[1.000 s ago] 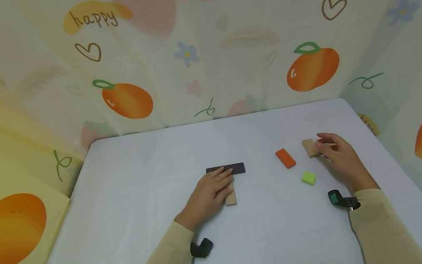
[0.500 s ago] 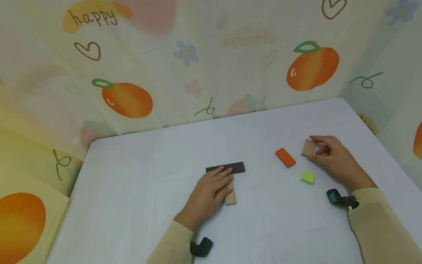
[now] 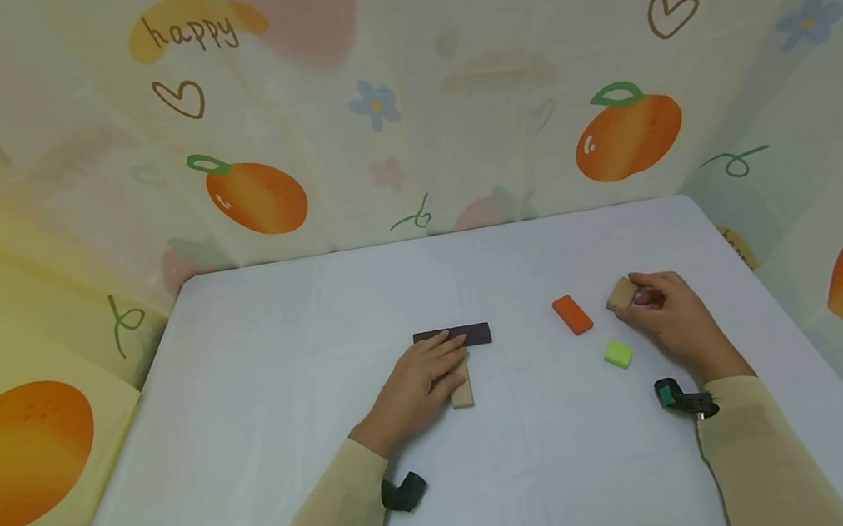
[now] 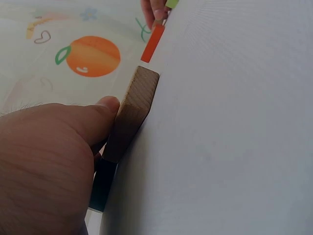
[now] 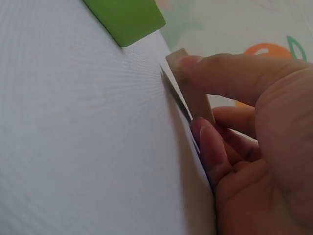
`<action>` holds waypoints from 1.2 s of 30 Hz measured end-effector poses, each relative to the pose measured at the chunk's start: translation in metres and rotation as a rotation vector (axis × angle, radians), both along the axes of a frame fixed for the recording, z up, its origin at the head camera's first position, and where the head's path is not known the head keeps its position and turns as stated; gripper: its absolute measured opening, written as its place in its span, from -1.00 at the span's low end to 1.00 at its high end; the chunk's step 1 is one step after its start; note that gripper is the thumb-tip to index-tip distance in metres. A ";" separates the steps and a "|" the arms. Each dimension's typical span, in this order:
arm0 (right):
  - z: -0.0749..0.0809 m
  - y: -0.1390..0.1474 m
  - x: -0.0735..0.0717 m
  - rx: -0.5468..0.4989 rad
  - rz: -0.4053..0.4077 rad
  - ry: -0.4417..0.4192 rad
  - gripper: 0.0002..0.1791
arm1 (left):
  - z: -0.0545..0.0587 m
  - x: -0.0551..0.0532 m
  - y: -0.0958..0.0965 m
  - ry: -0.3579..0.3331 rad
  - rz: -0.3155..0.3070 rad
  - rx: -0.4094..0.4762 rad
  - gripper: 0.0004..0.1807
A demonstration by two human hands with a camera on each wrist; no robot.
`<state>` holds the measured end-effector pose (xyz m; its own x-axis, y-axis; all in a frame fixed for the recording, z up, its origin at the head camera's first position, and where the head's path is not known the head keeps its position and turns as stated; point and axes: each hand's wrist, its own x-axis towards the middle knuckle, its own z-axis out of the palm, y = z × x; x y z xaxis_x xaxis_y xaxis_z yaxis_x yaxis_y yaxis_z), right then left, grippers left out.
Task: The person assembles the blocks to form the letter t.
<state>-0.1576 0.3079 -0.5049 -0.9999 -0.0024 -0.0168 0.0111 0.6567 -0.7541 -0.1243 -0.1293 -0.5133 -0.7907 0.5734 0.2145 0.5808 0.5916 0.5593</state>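
Note:
My left hand (image 3: pixel 412 393) lies over two blocks that meet in a T. Its fingertips rest on a black block (image 3: pixel 478 334), and below that it covers part of a plain wooden block (image 3: pixel 462 395). In the left wrist view the thumb touches the side of this wooden block (image 4: pixel 131 115). At the table's right my right hand (image 3: pixel 669 318) pinches another wooden block (image 3: pixel 621 292) between thumb and fingers. From the right wrist, that wooden block (image 5: pixel 193 93) appears slightly raised off the surface along one edge, with fingertips beneath it.
An orange block (image 3: pixel 572 315) lies left of the right hand. Nearer the person is a small green block (image 3: pixel 618 354). The white table (image 3: pixel 252 395) meets a patterned curtain (image 3: pixel 456 143) at its back edge.
My right hand has shifted its fingers from the right side of the wooden block to a pinch across it, and the block has turned slightly. My left hand has stayed in place.

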 end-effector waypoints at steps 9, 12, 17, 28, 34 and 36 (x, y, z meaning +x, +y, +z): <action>0.007 -0.004 0.002 -0.040 -0.049 -0.014 -0.18 | 0.003 0.002 0.001 -0.004 0.000 -0.004 -0.50; 0.010 -0.009 0.002 -0.064 -0.041 -0.015 -0.18 | 0.004 0.002 0.001 -0.004 -0.002 -0.003 -0.49; 0.015 -0.017 0.002 -0.110 0.003 0.018 -0.22 | 0.004 0.002 0.000 -0.006 -0.002 -0.005 -0.49; 0.025 -0.047 -0.003 -0.168 0.096 0.050 -0.28 | 0.002 0.002 -0.001 0.007 -0.005 0.004 -0.49; 0.028 -0.063 -0.003 -0.213 0.134 0.048 -0.29 | 0.002 0.002 -0.001 -0.011 0.004 -0.008 -0.48; 0.029 -0.067 -0.004 -0.223 0.151 0.053 -0.29 | 0.003 0.002 0.000 -0.016 0.004 -0.009 -0.49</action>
<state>-0.1619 0.2405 -0.4762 -0.9873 -0.1494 0.0535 -0.1180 0.4659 -0.8769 -0.1221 -0.1295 -0.5104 -0.7963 0.5720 0.1968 0.5694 0.5991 0.5629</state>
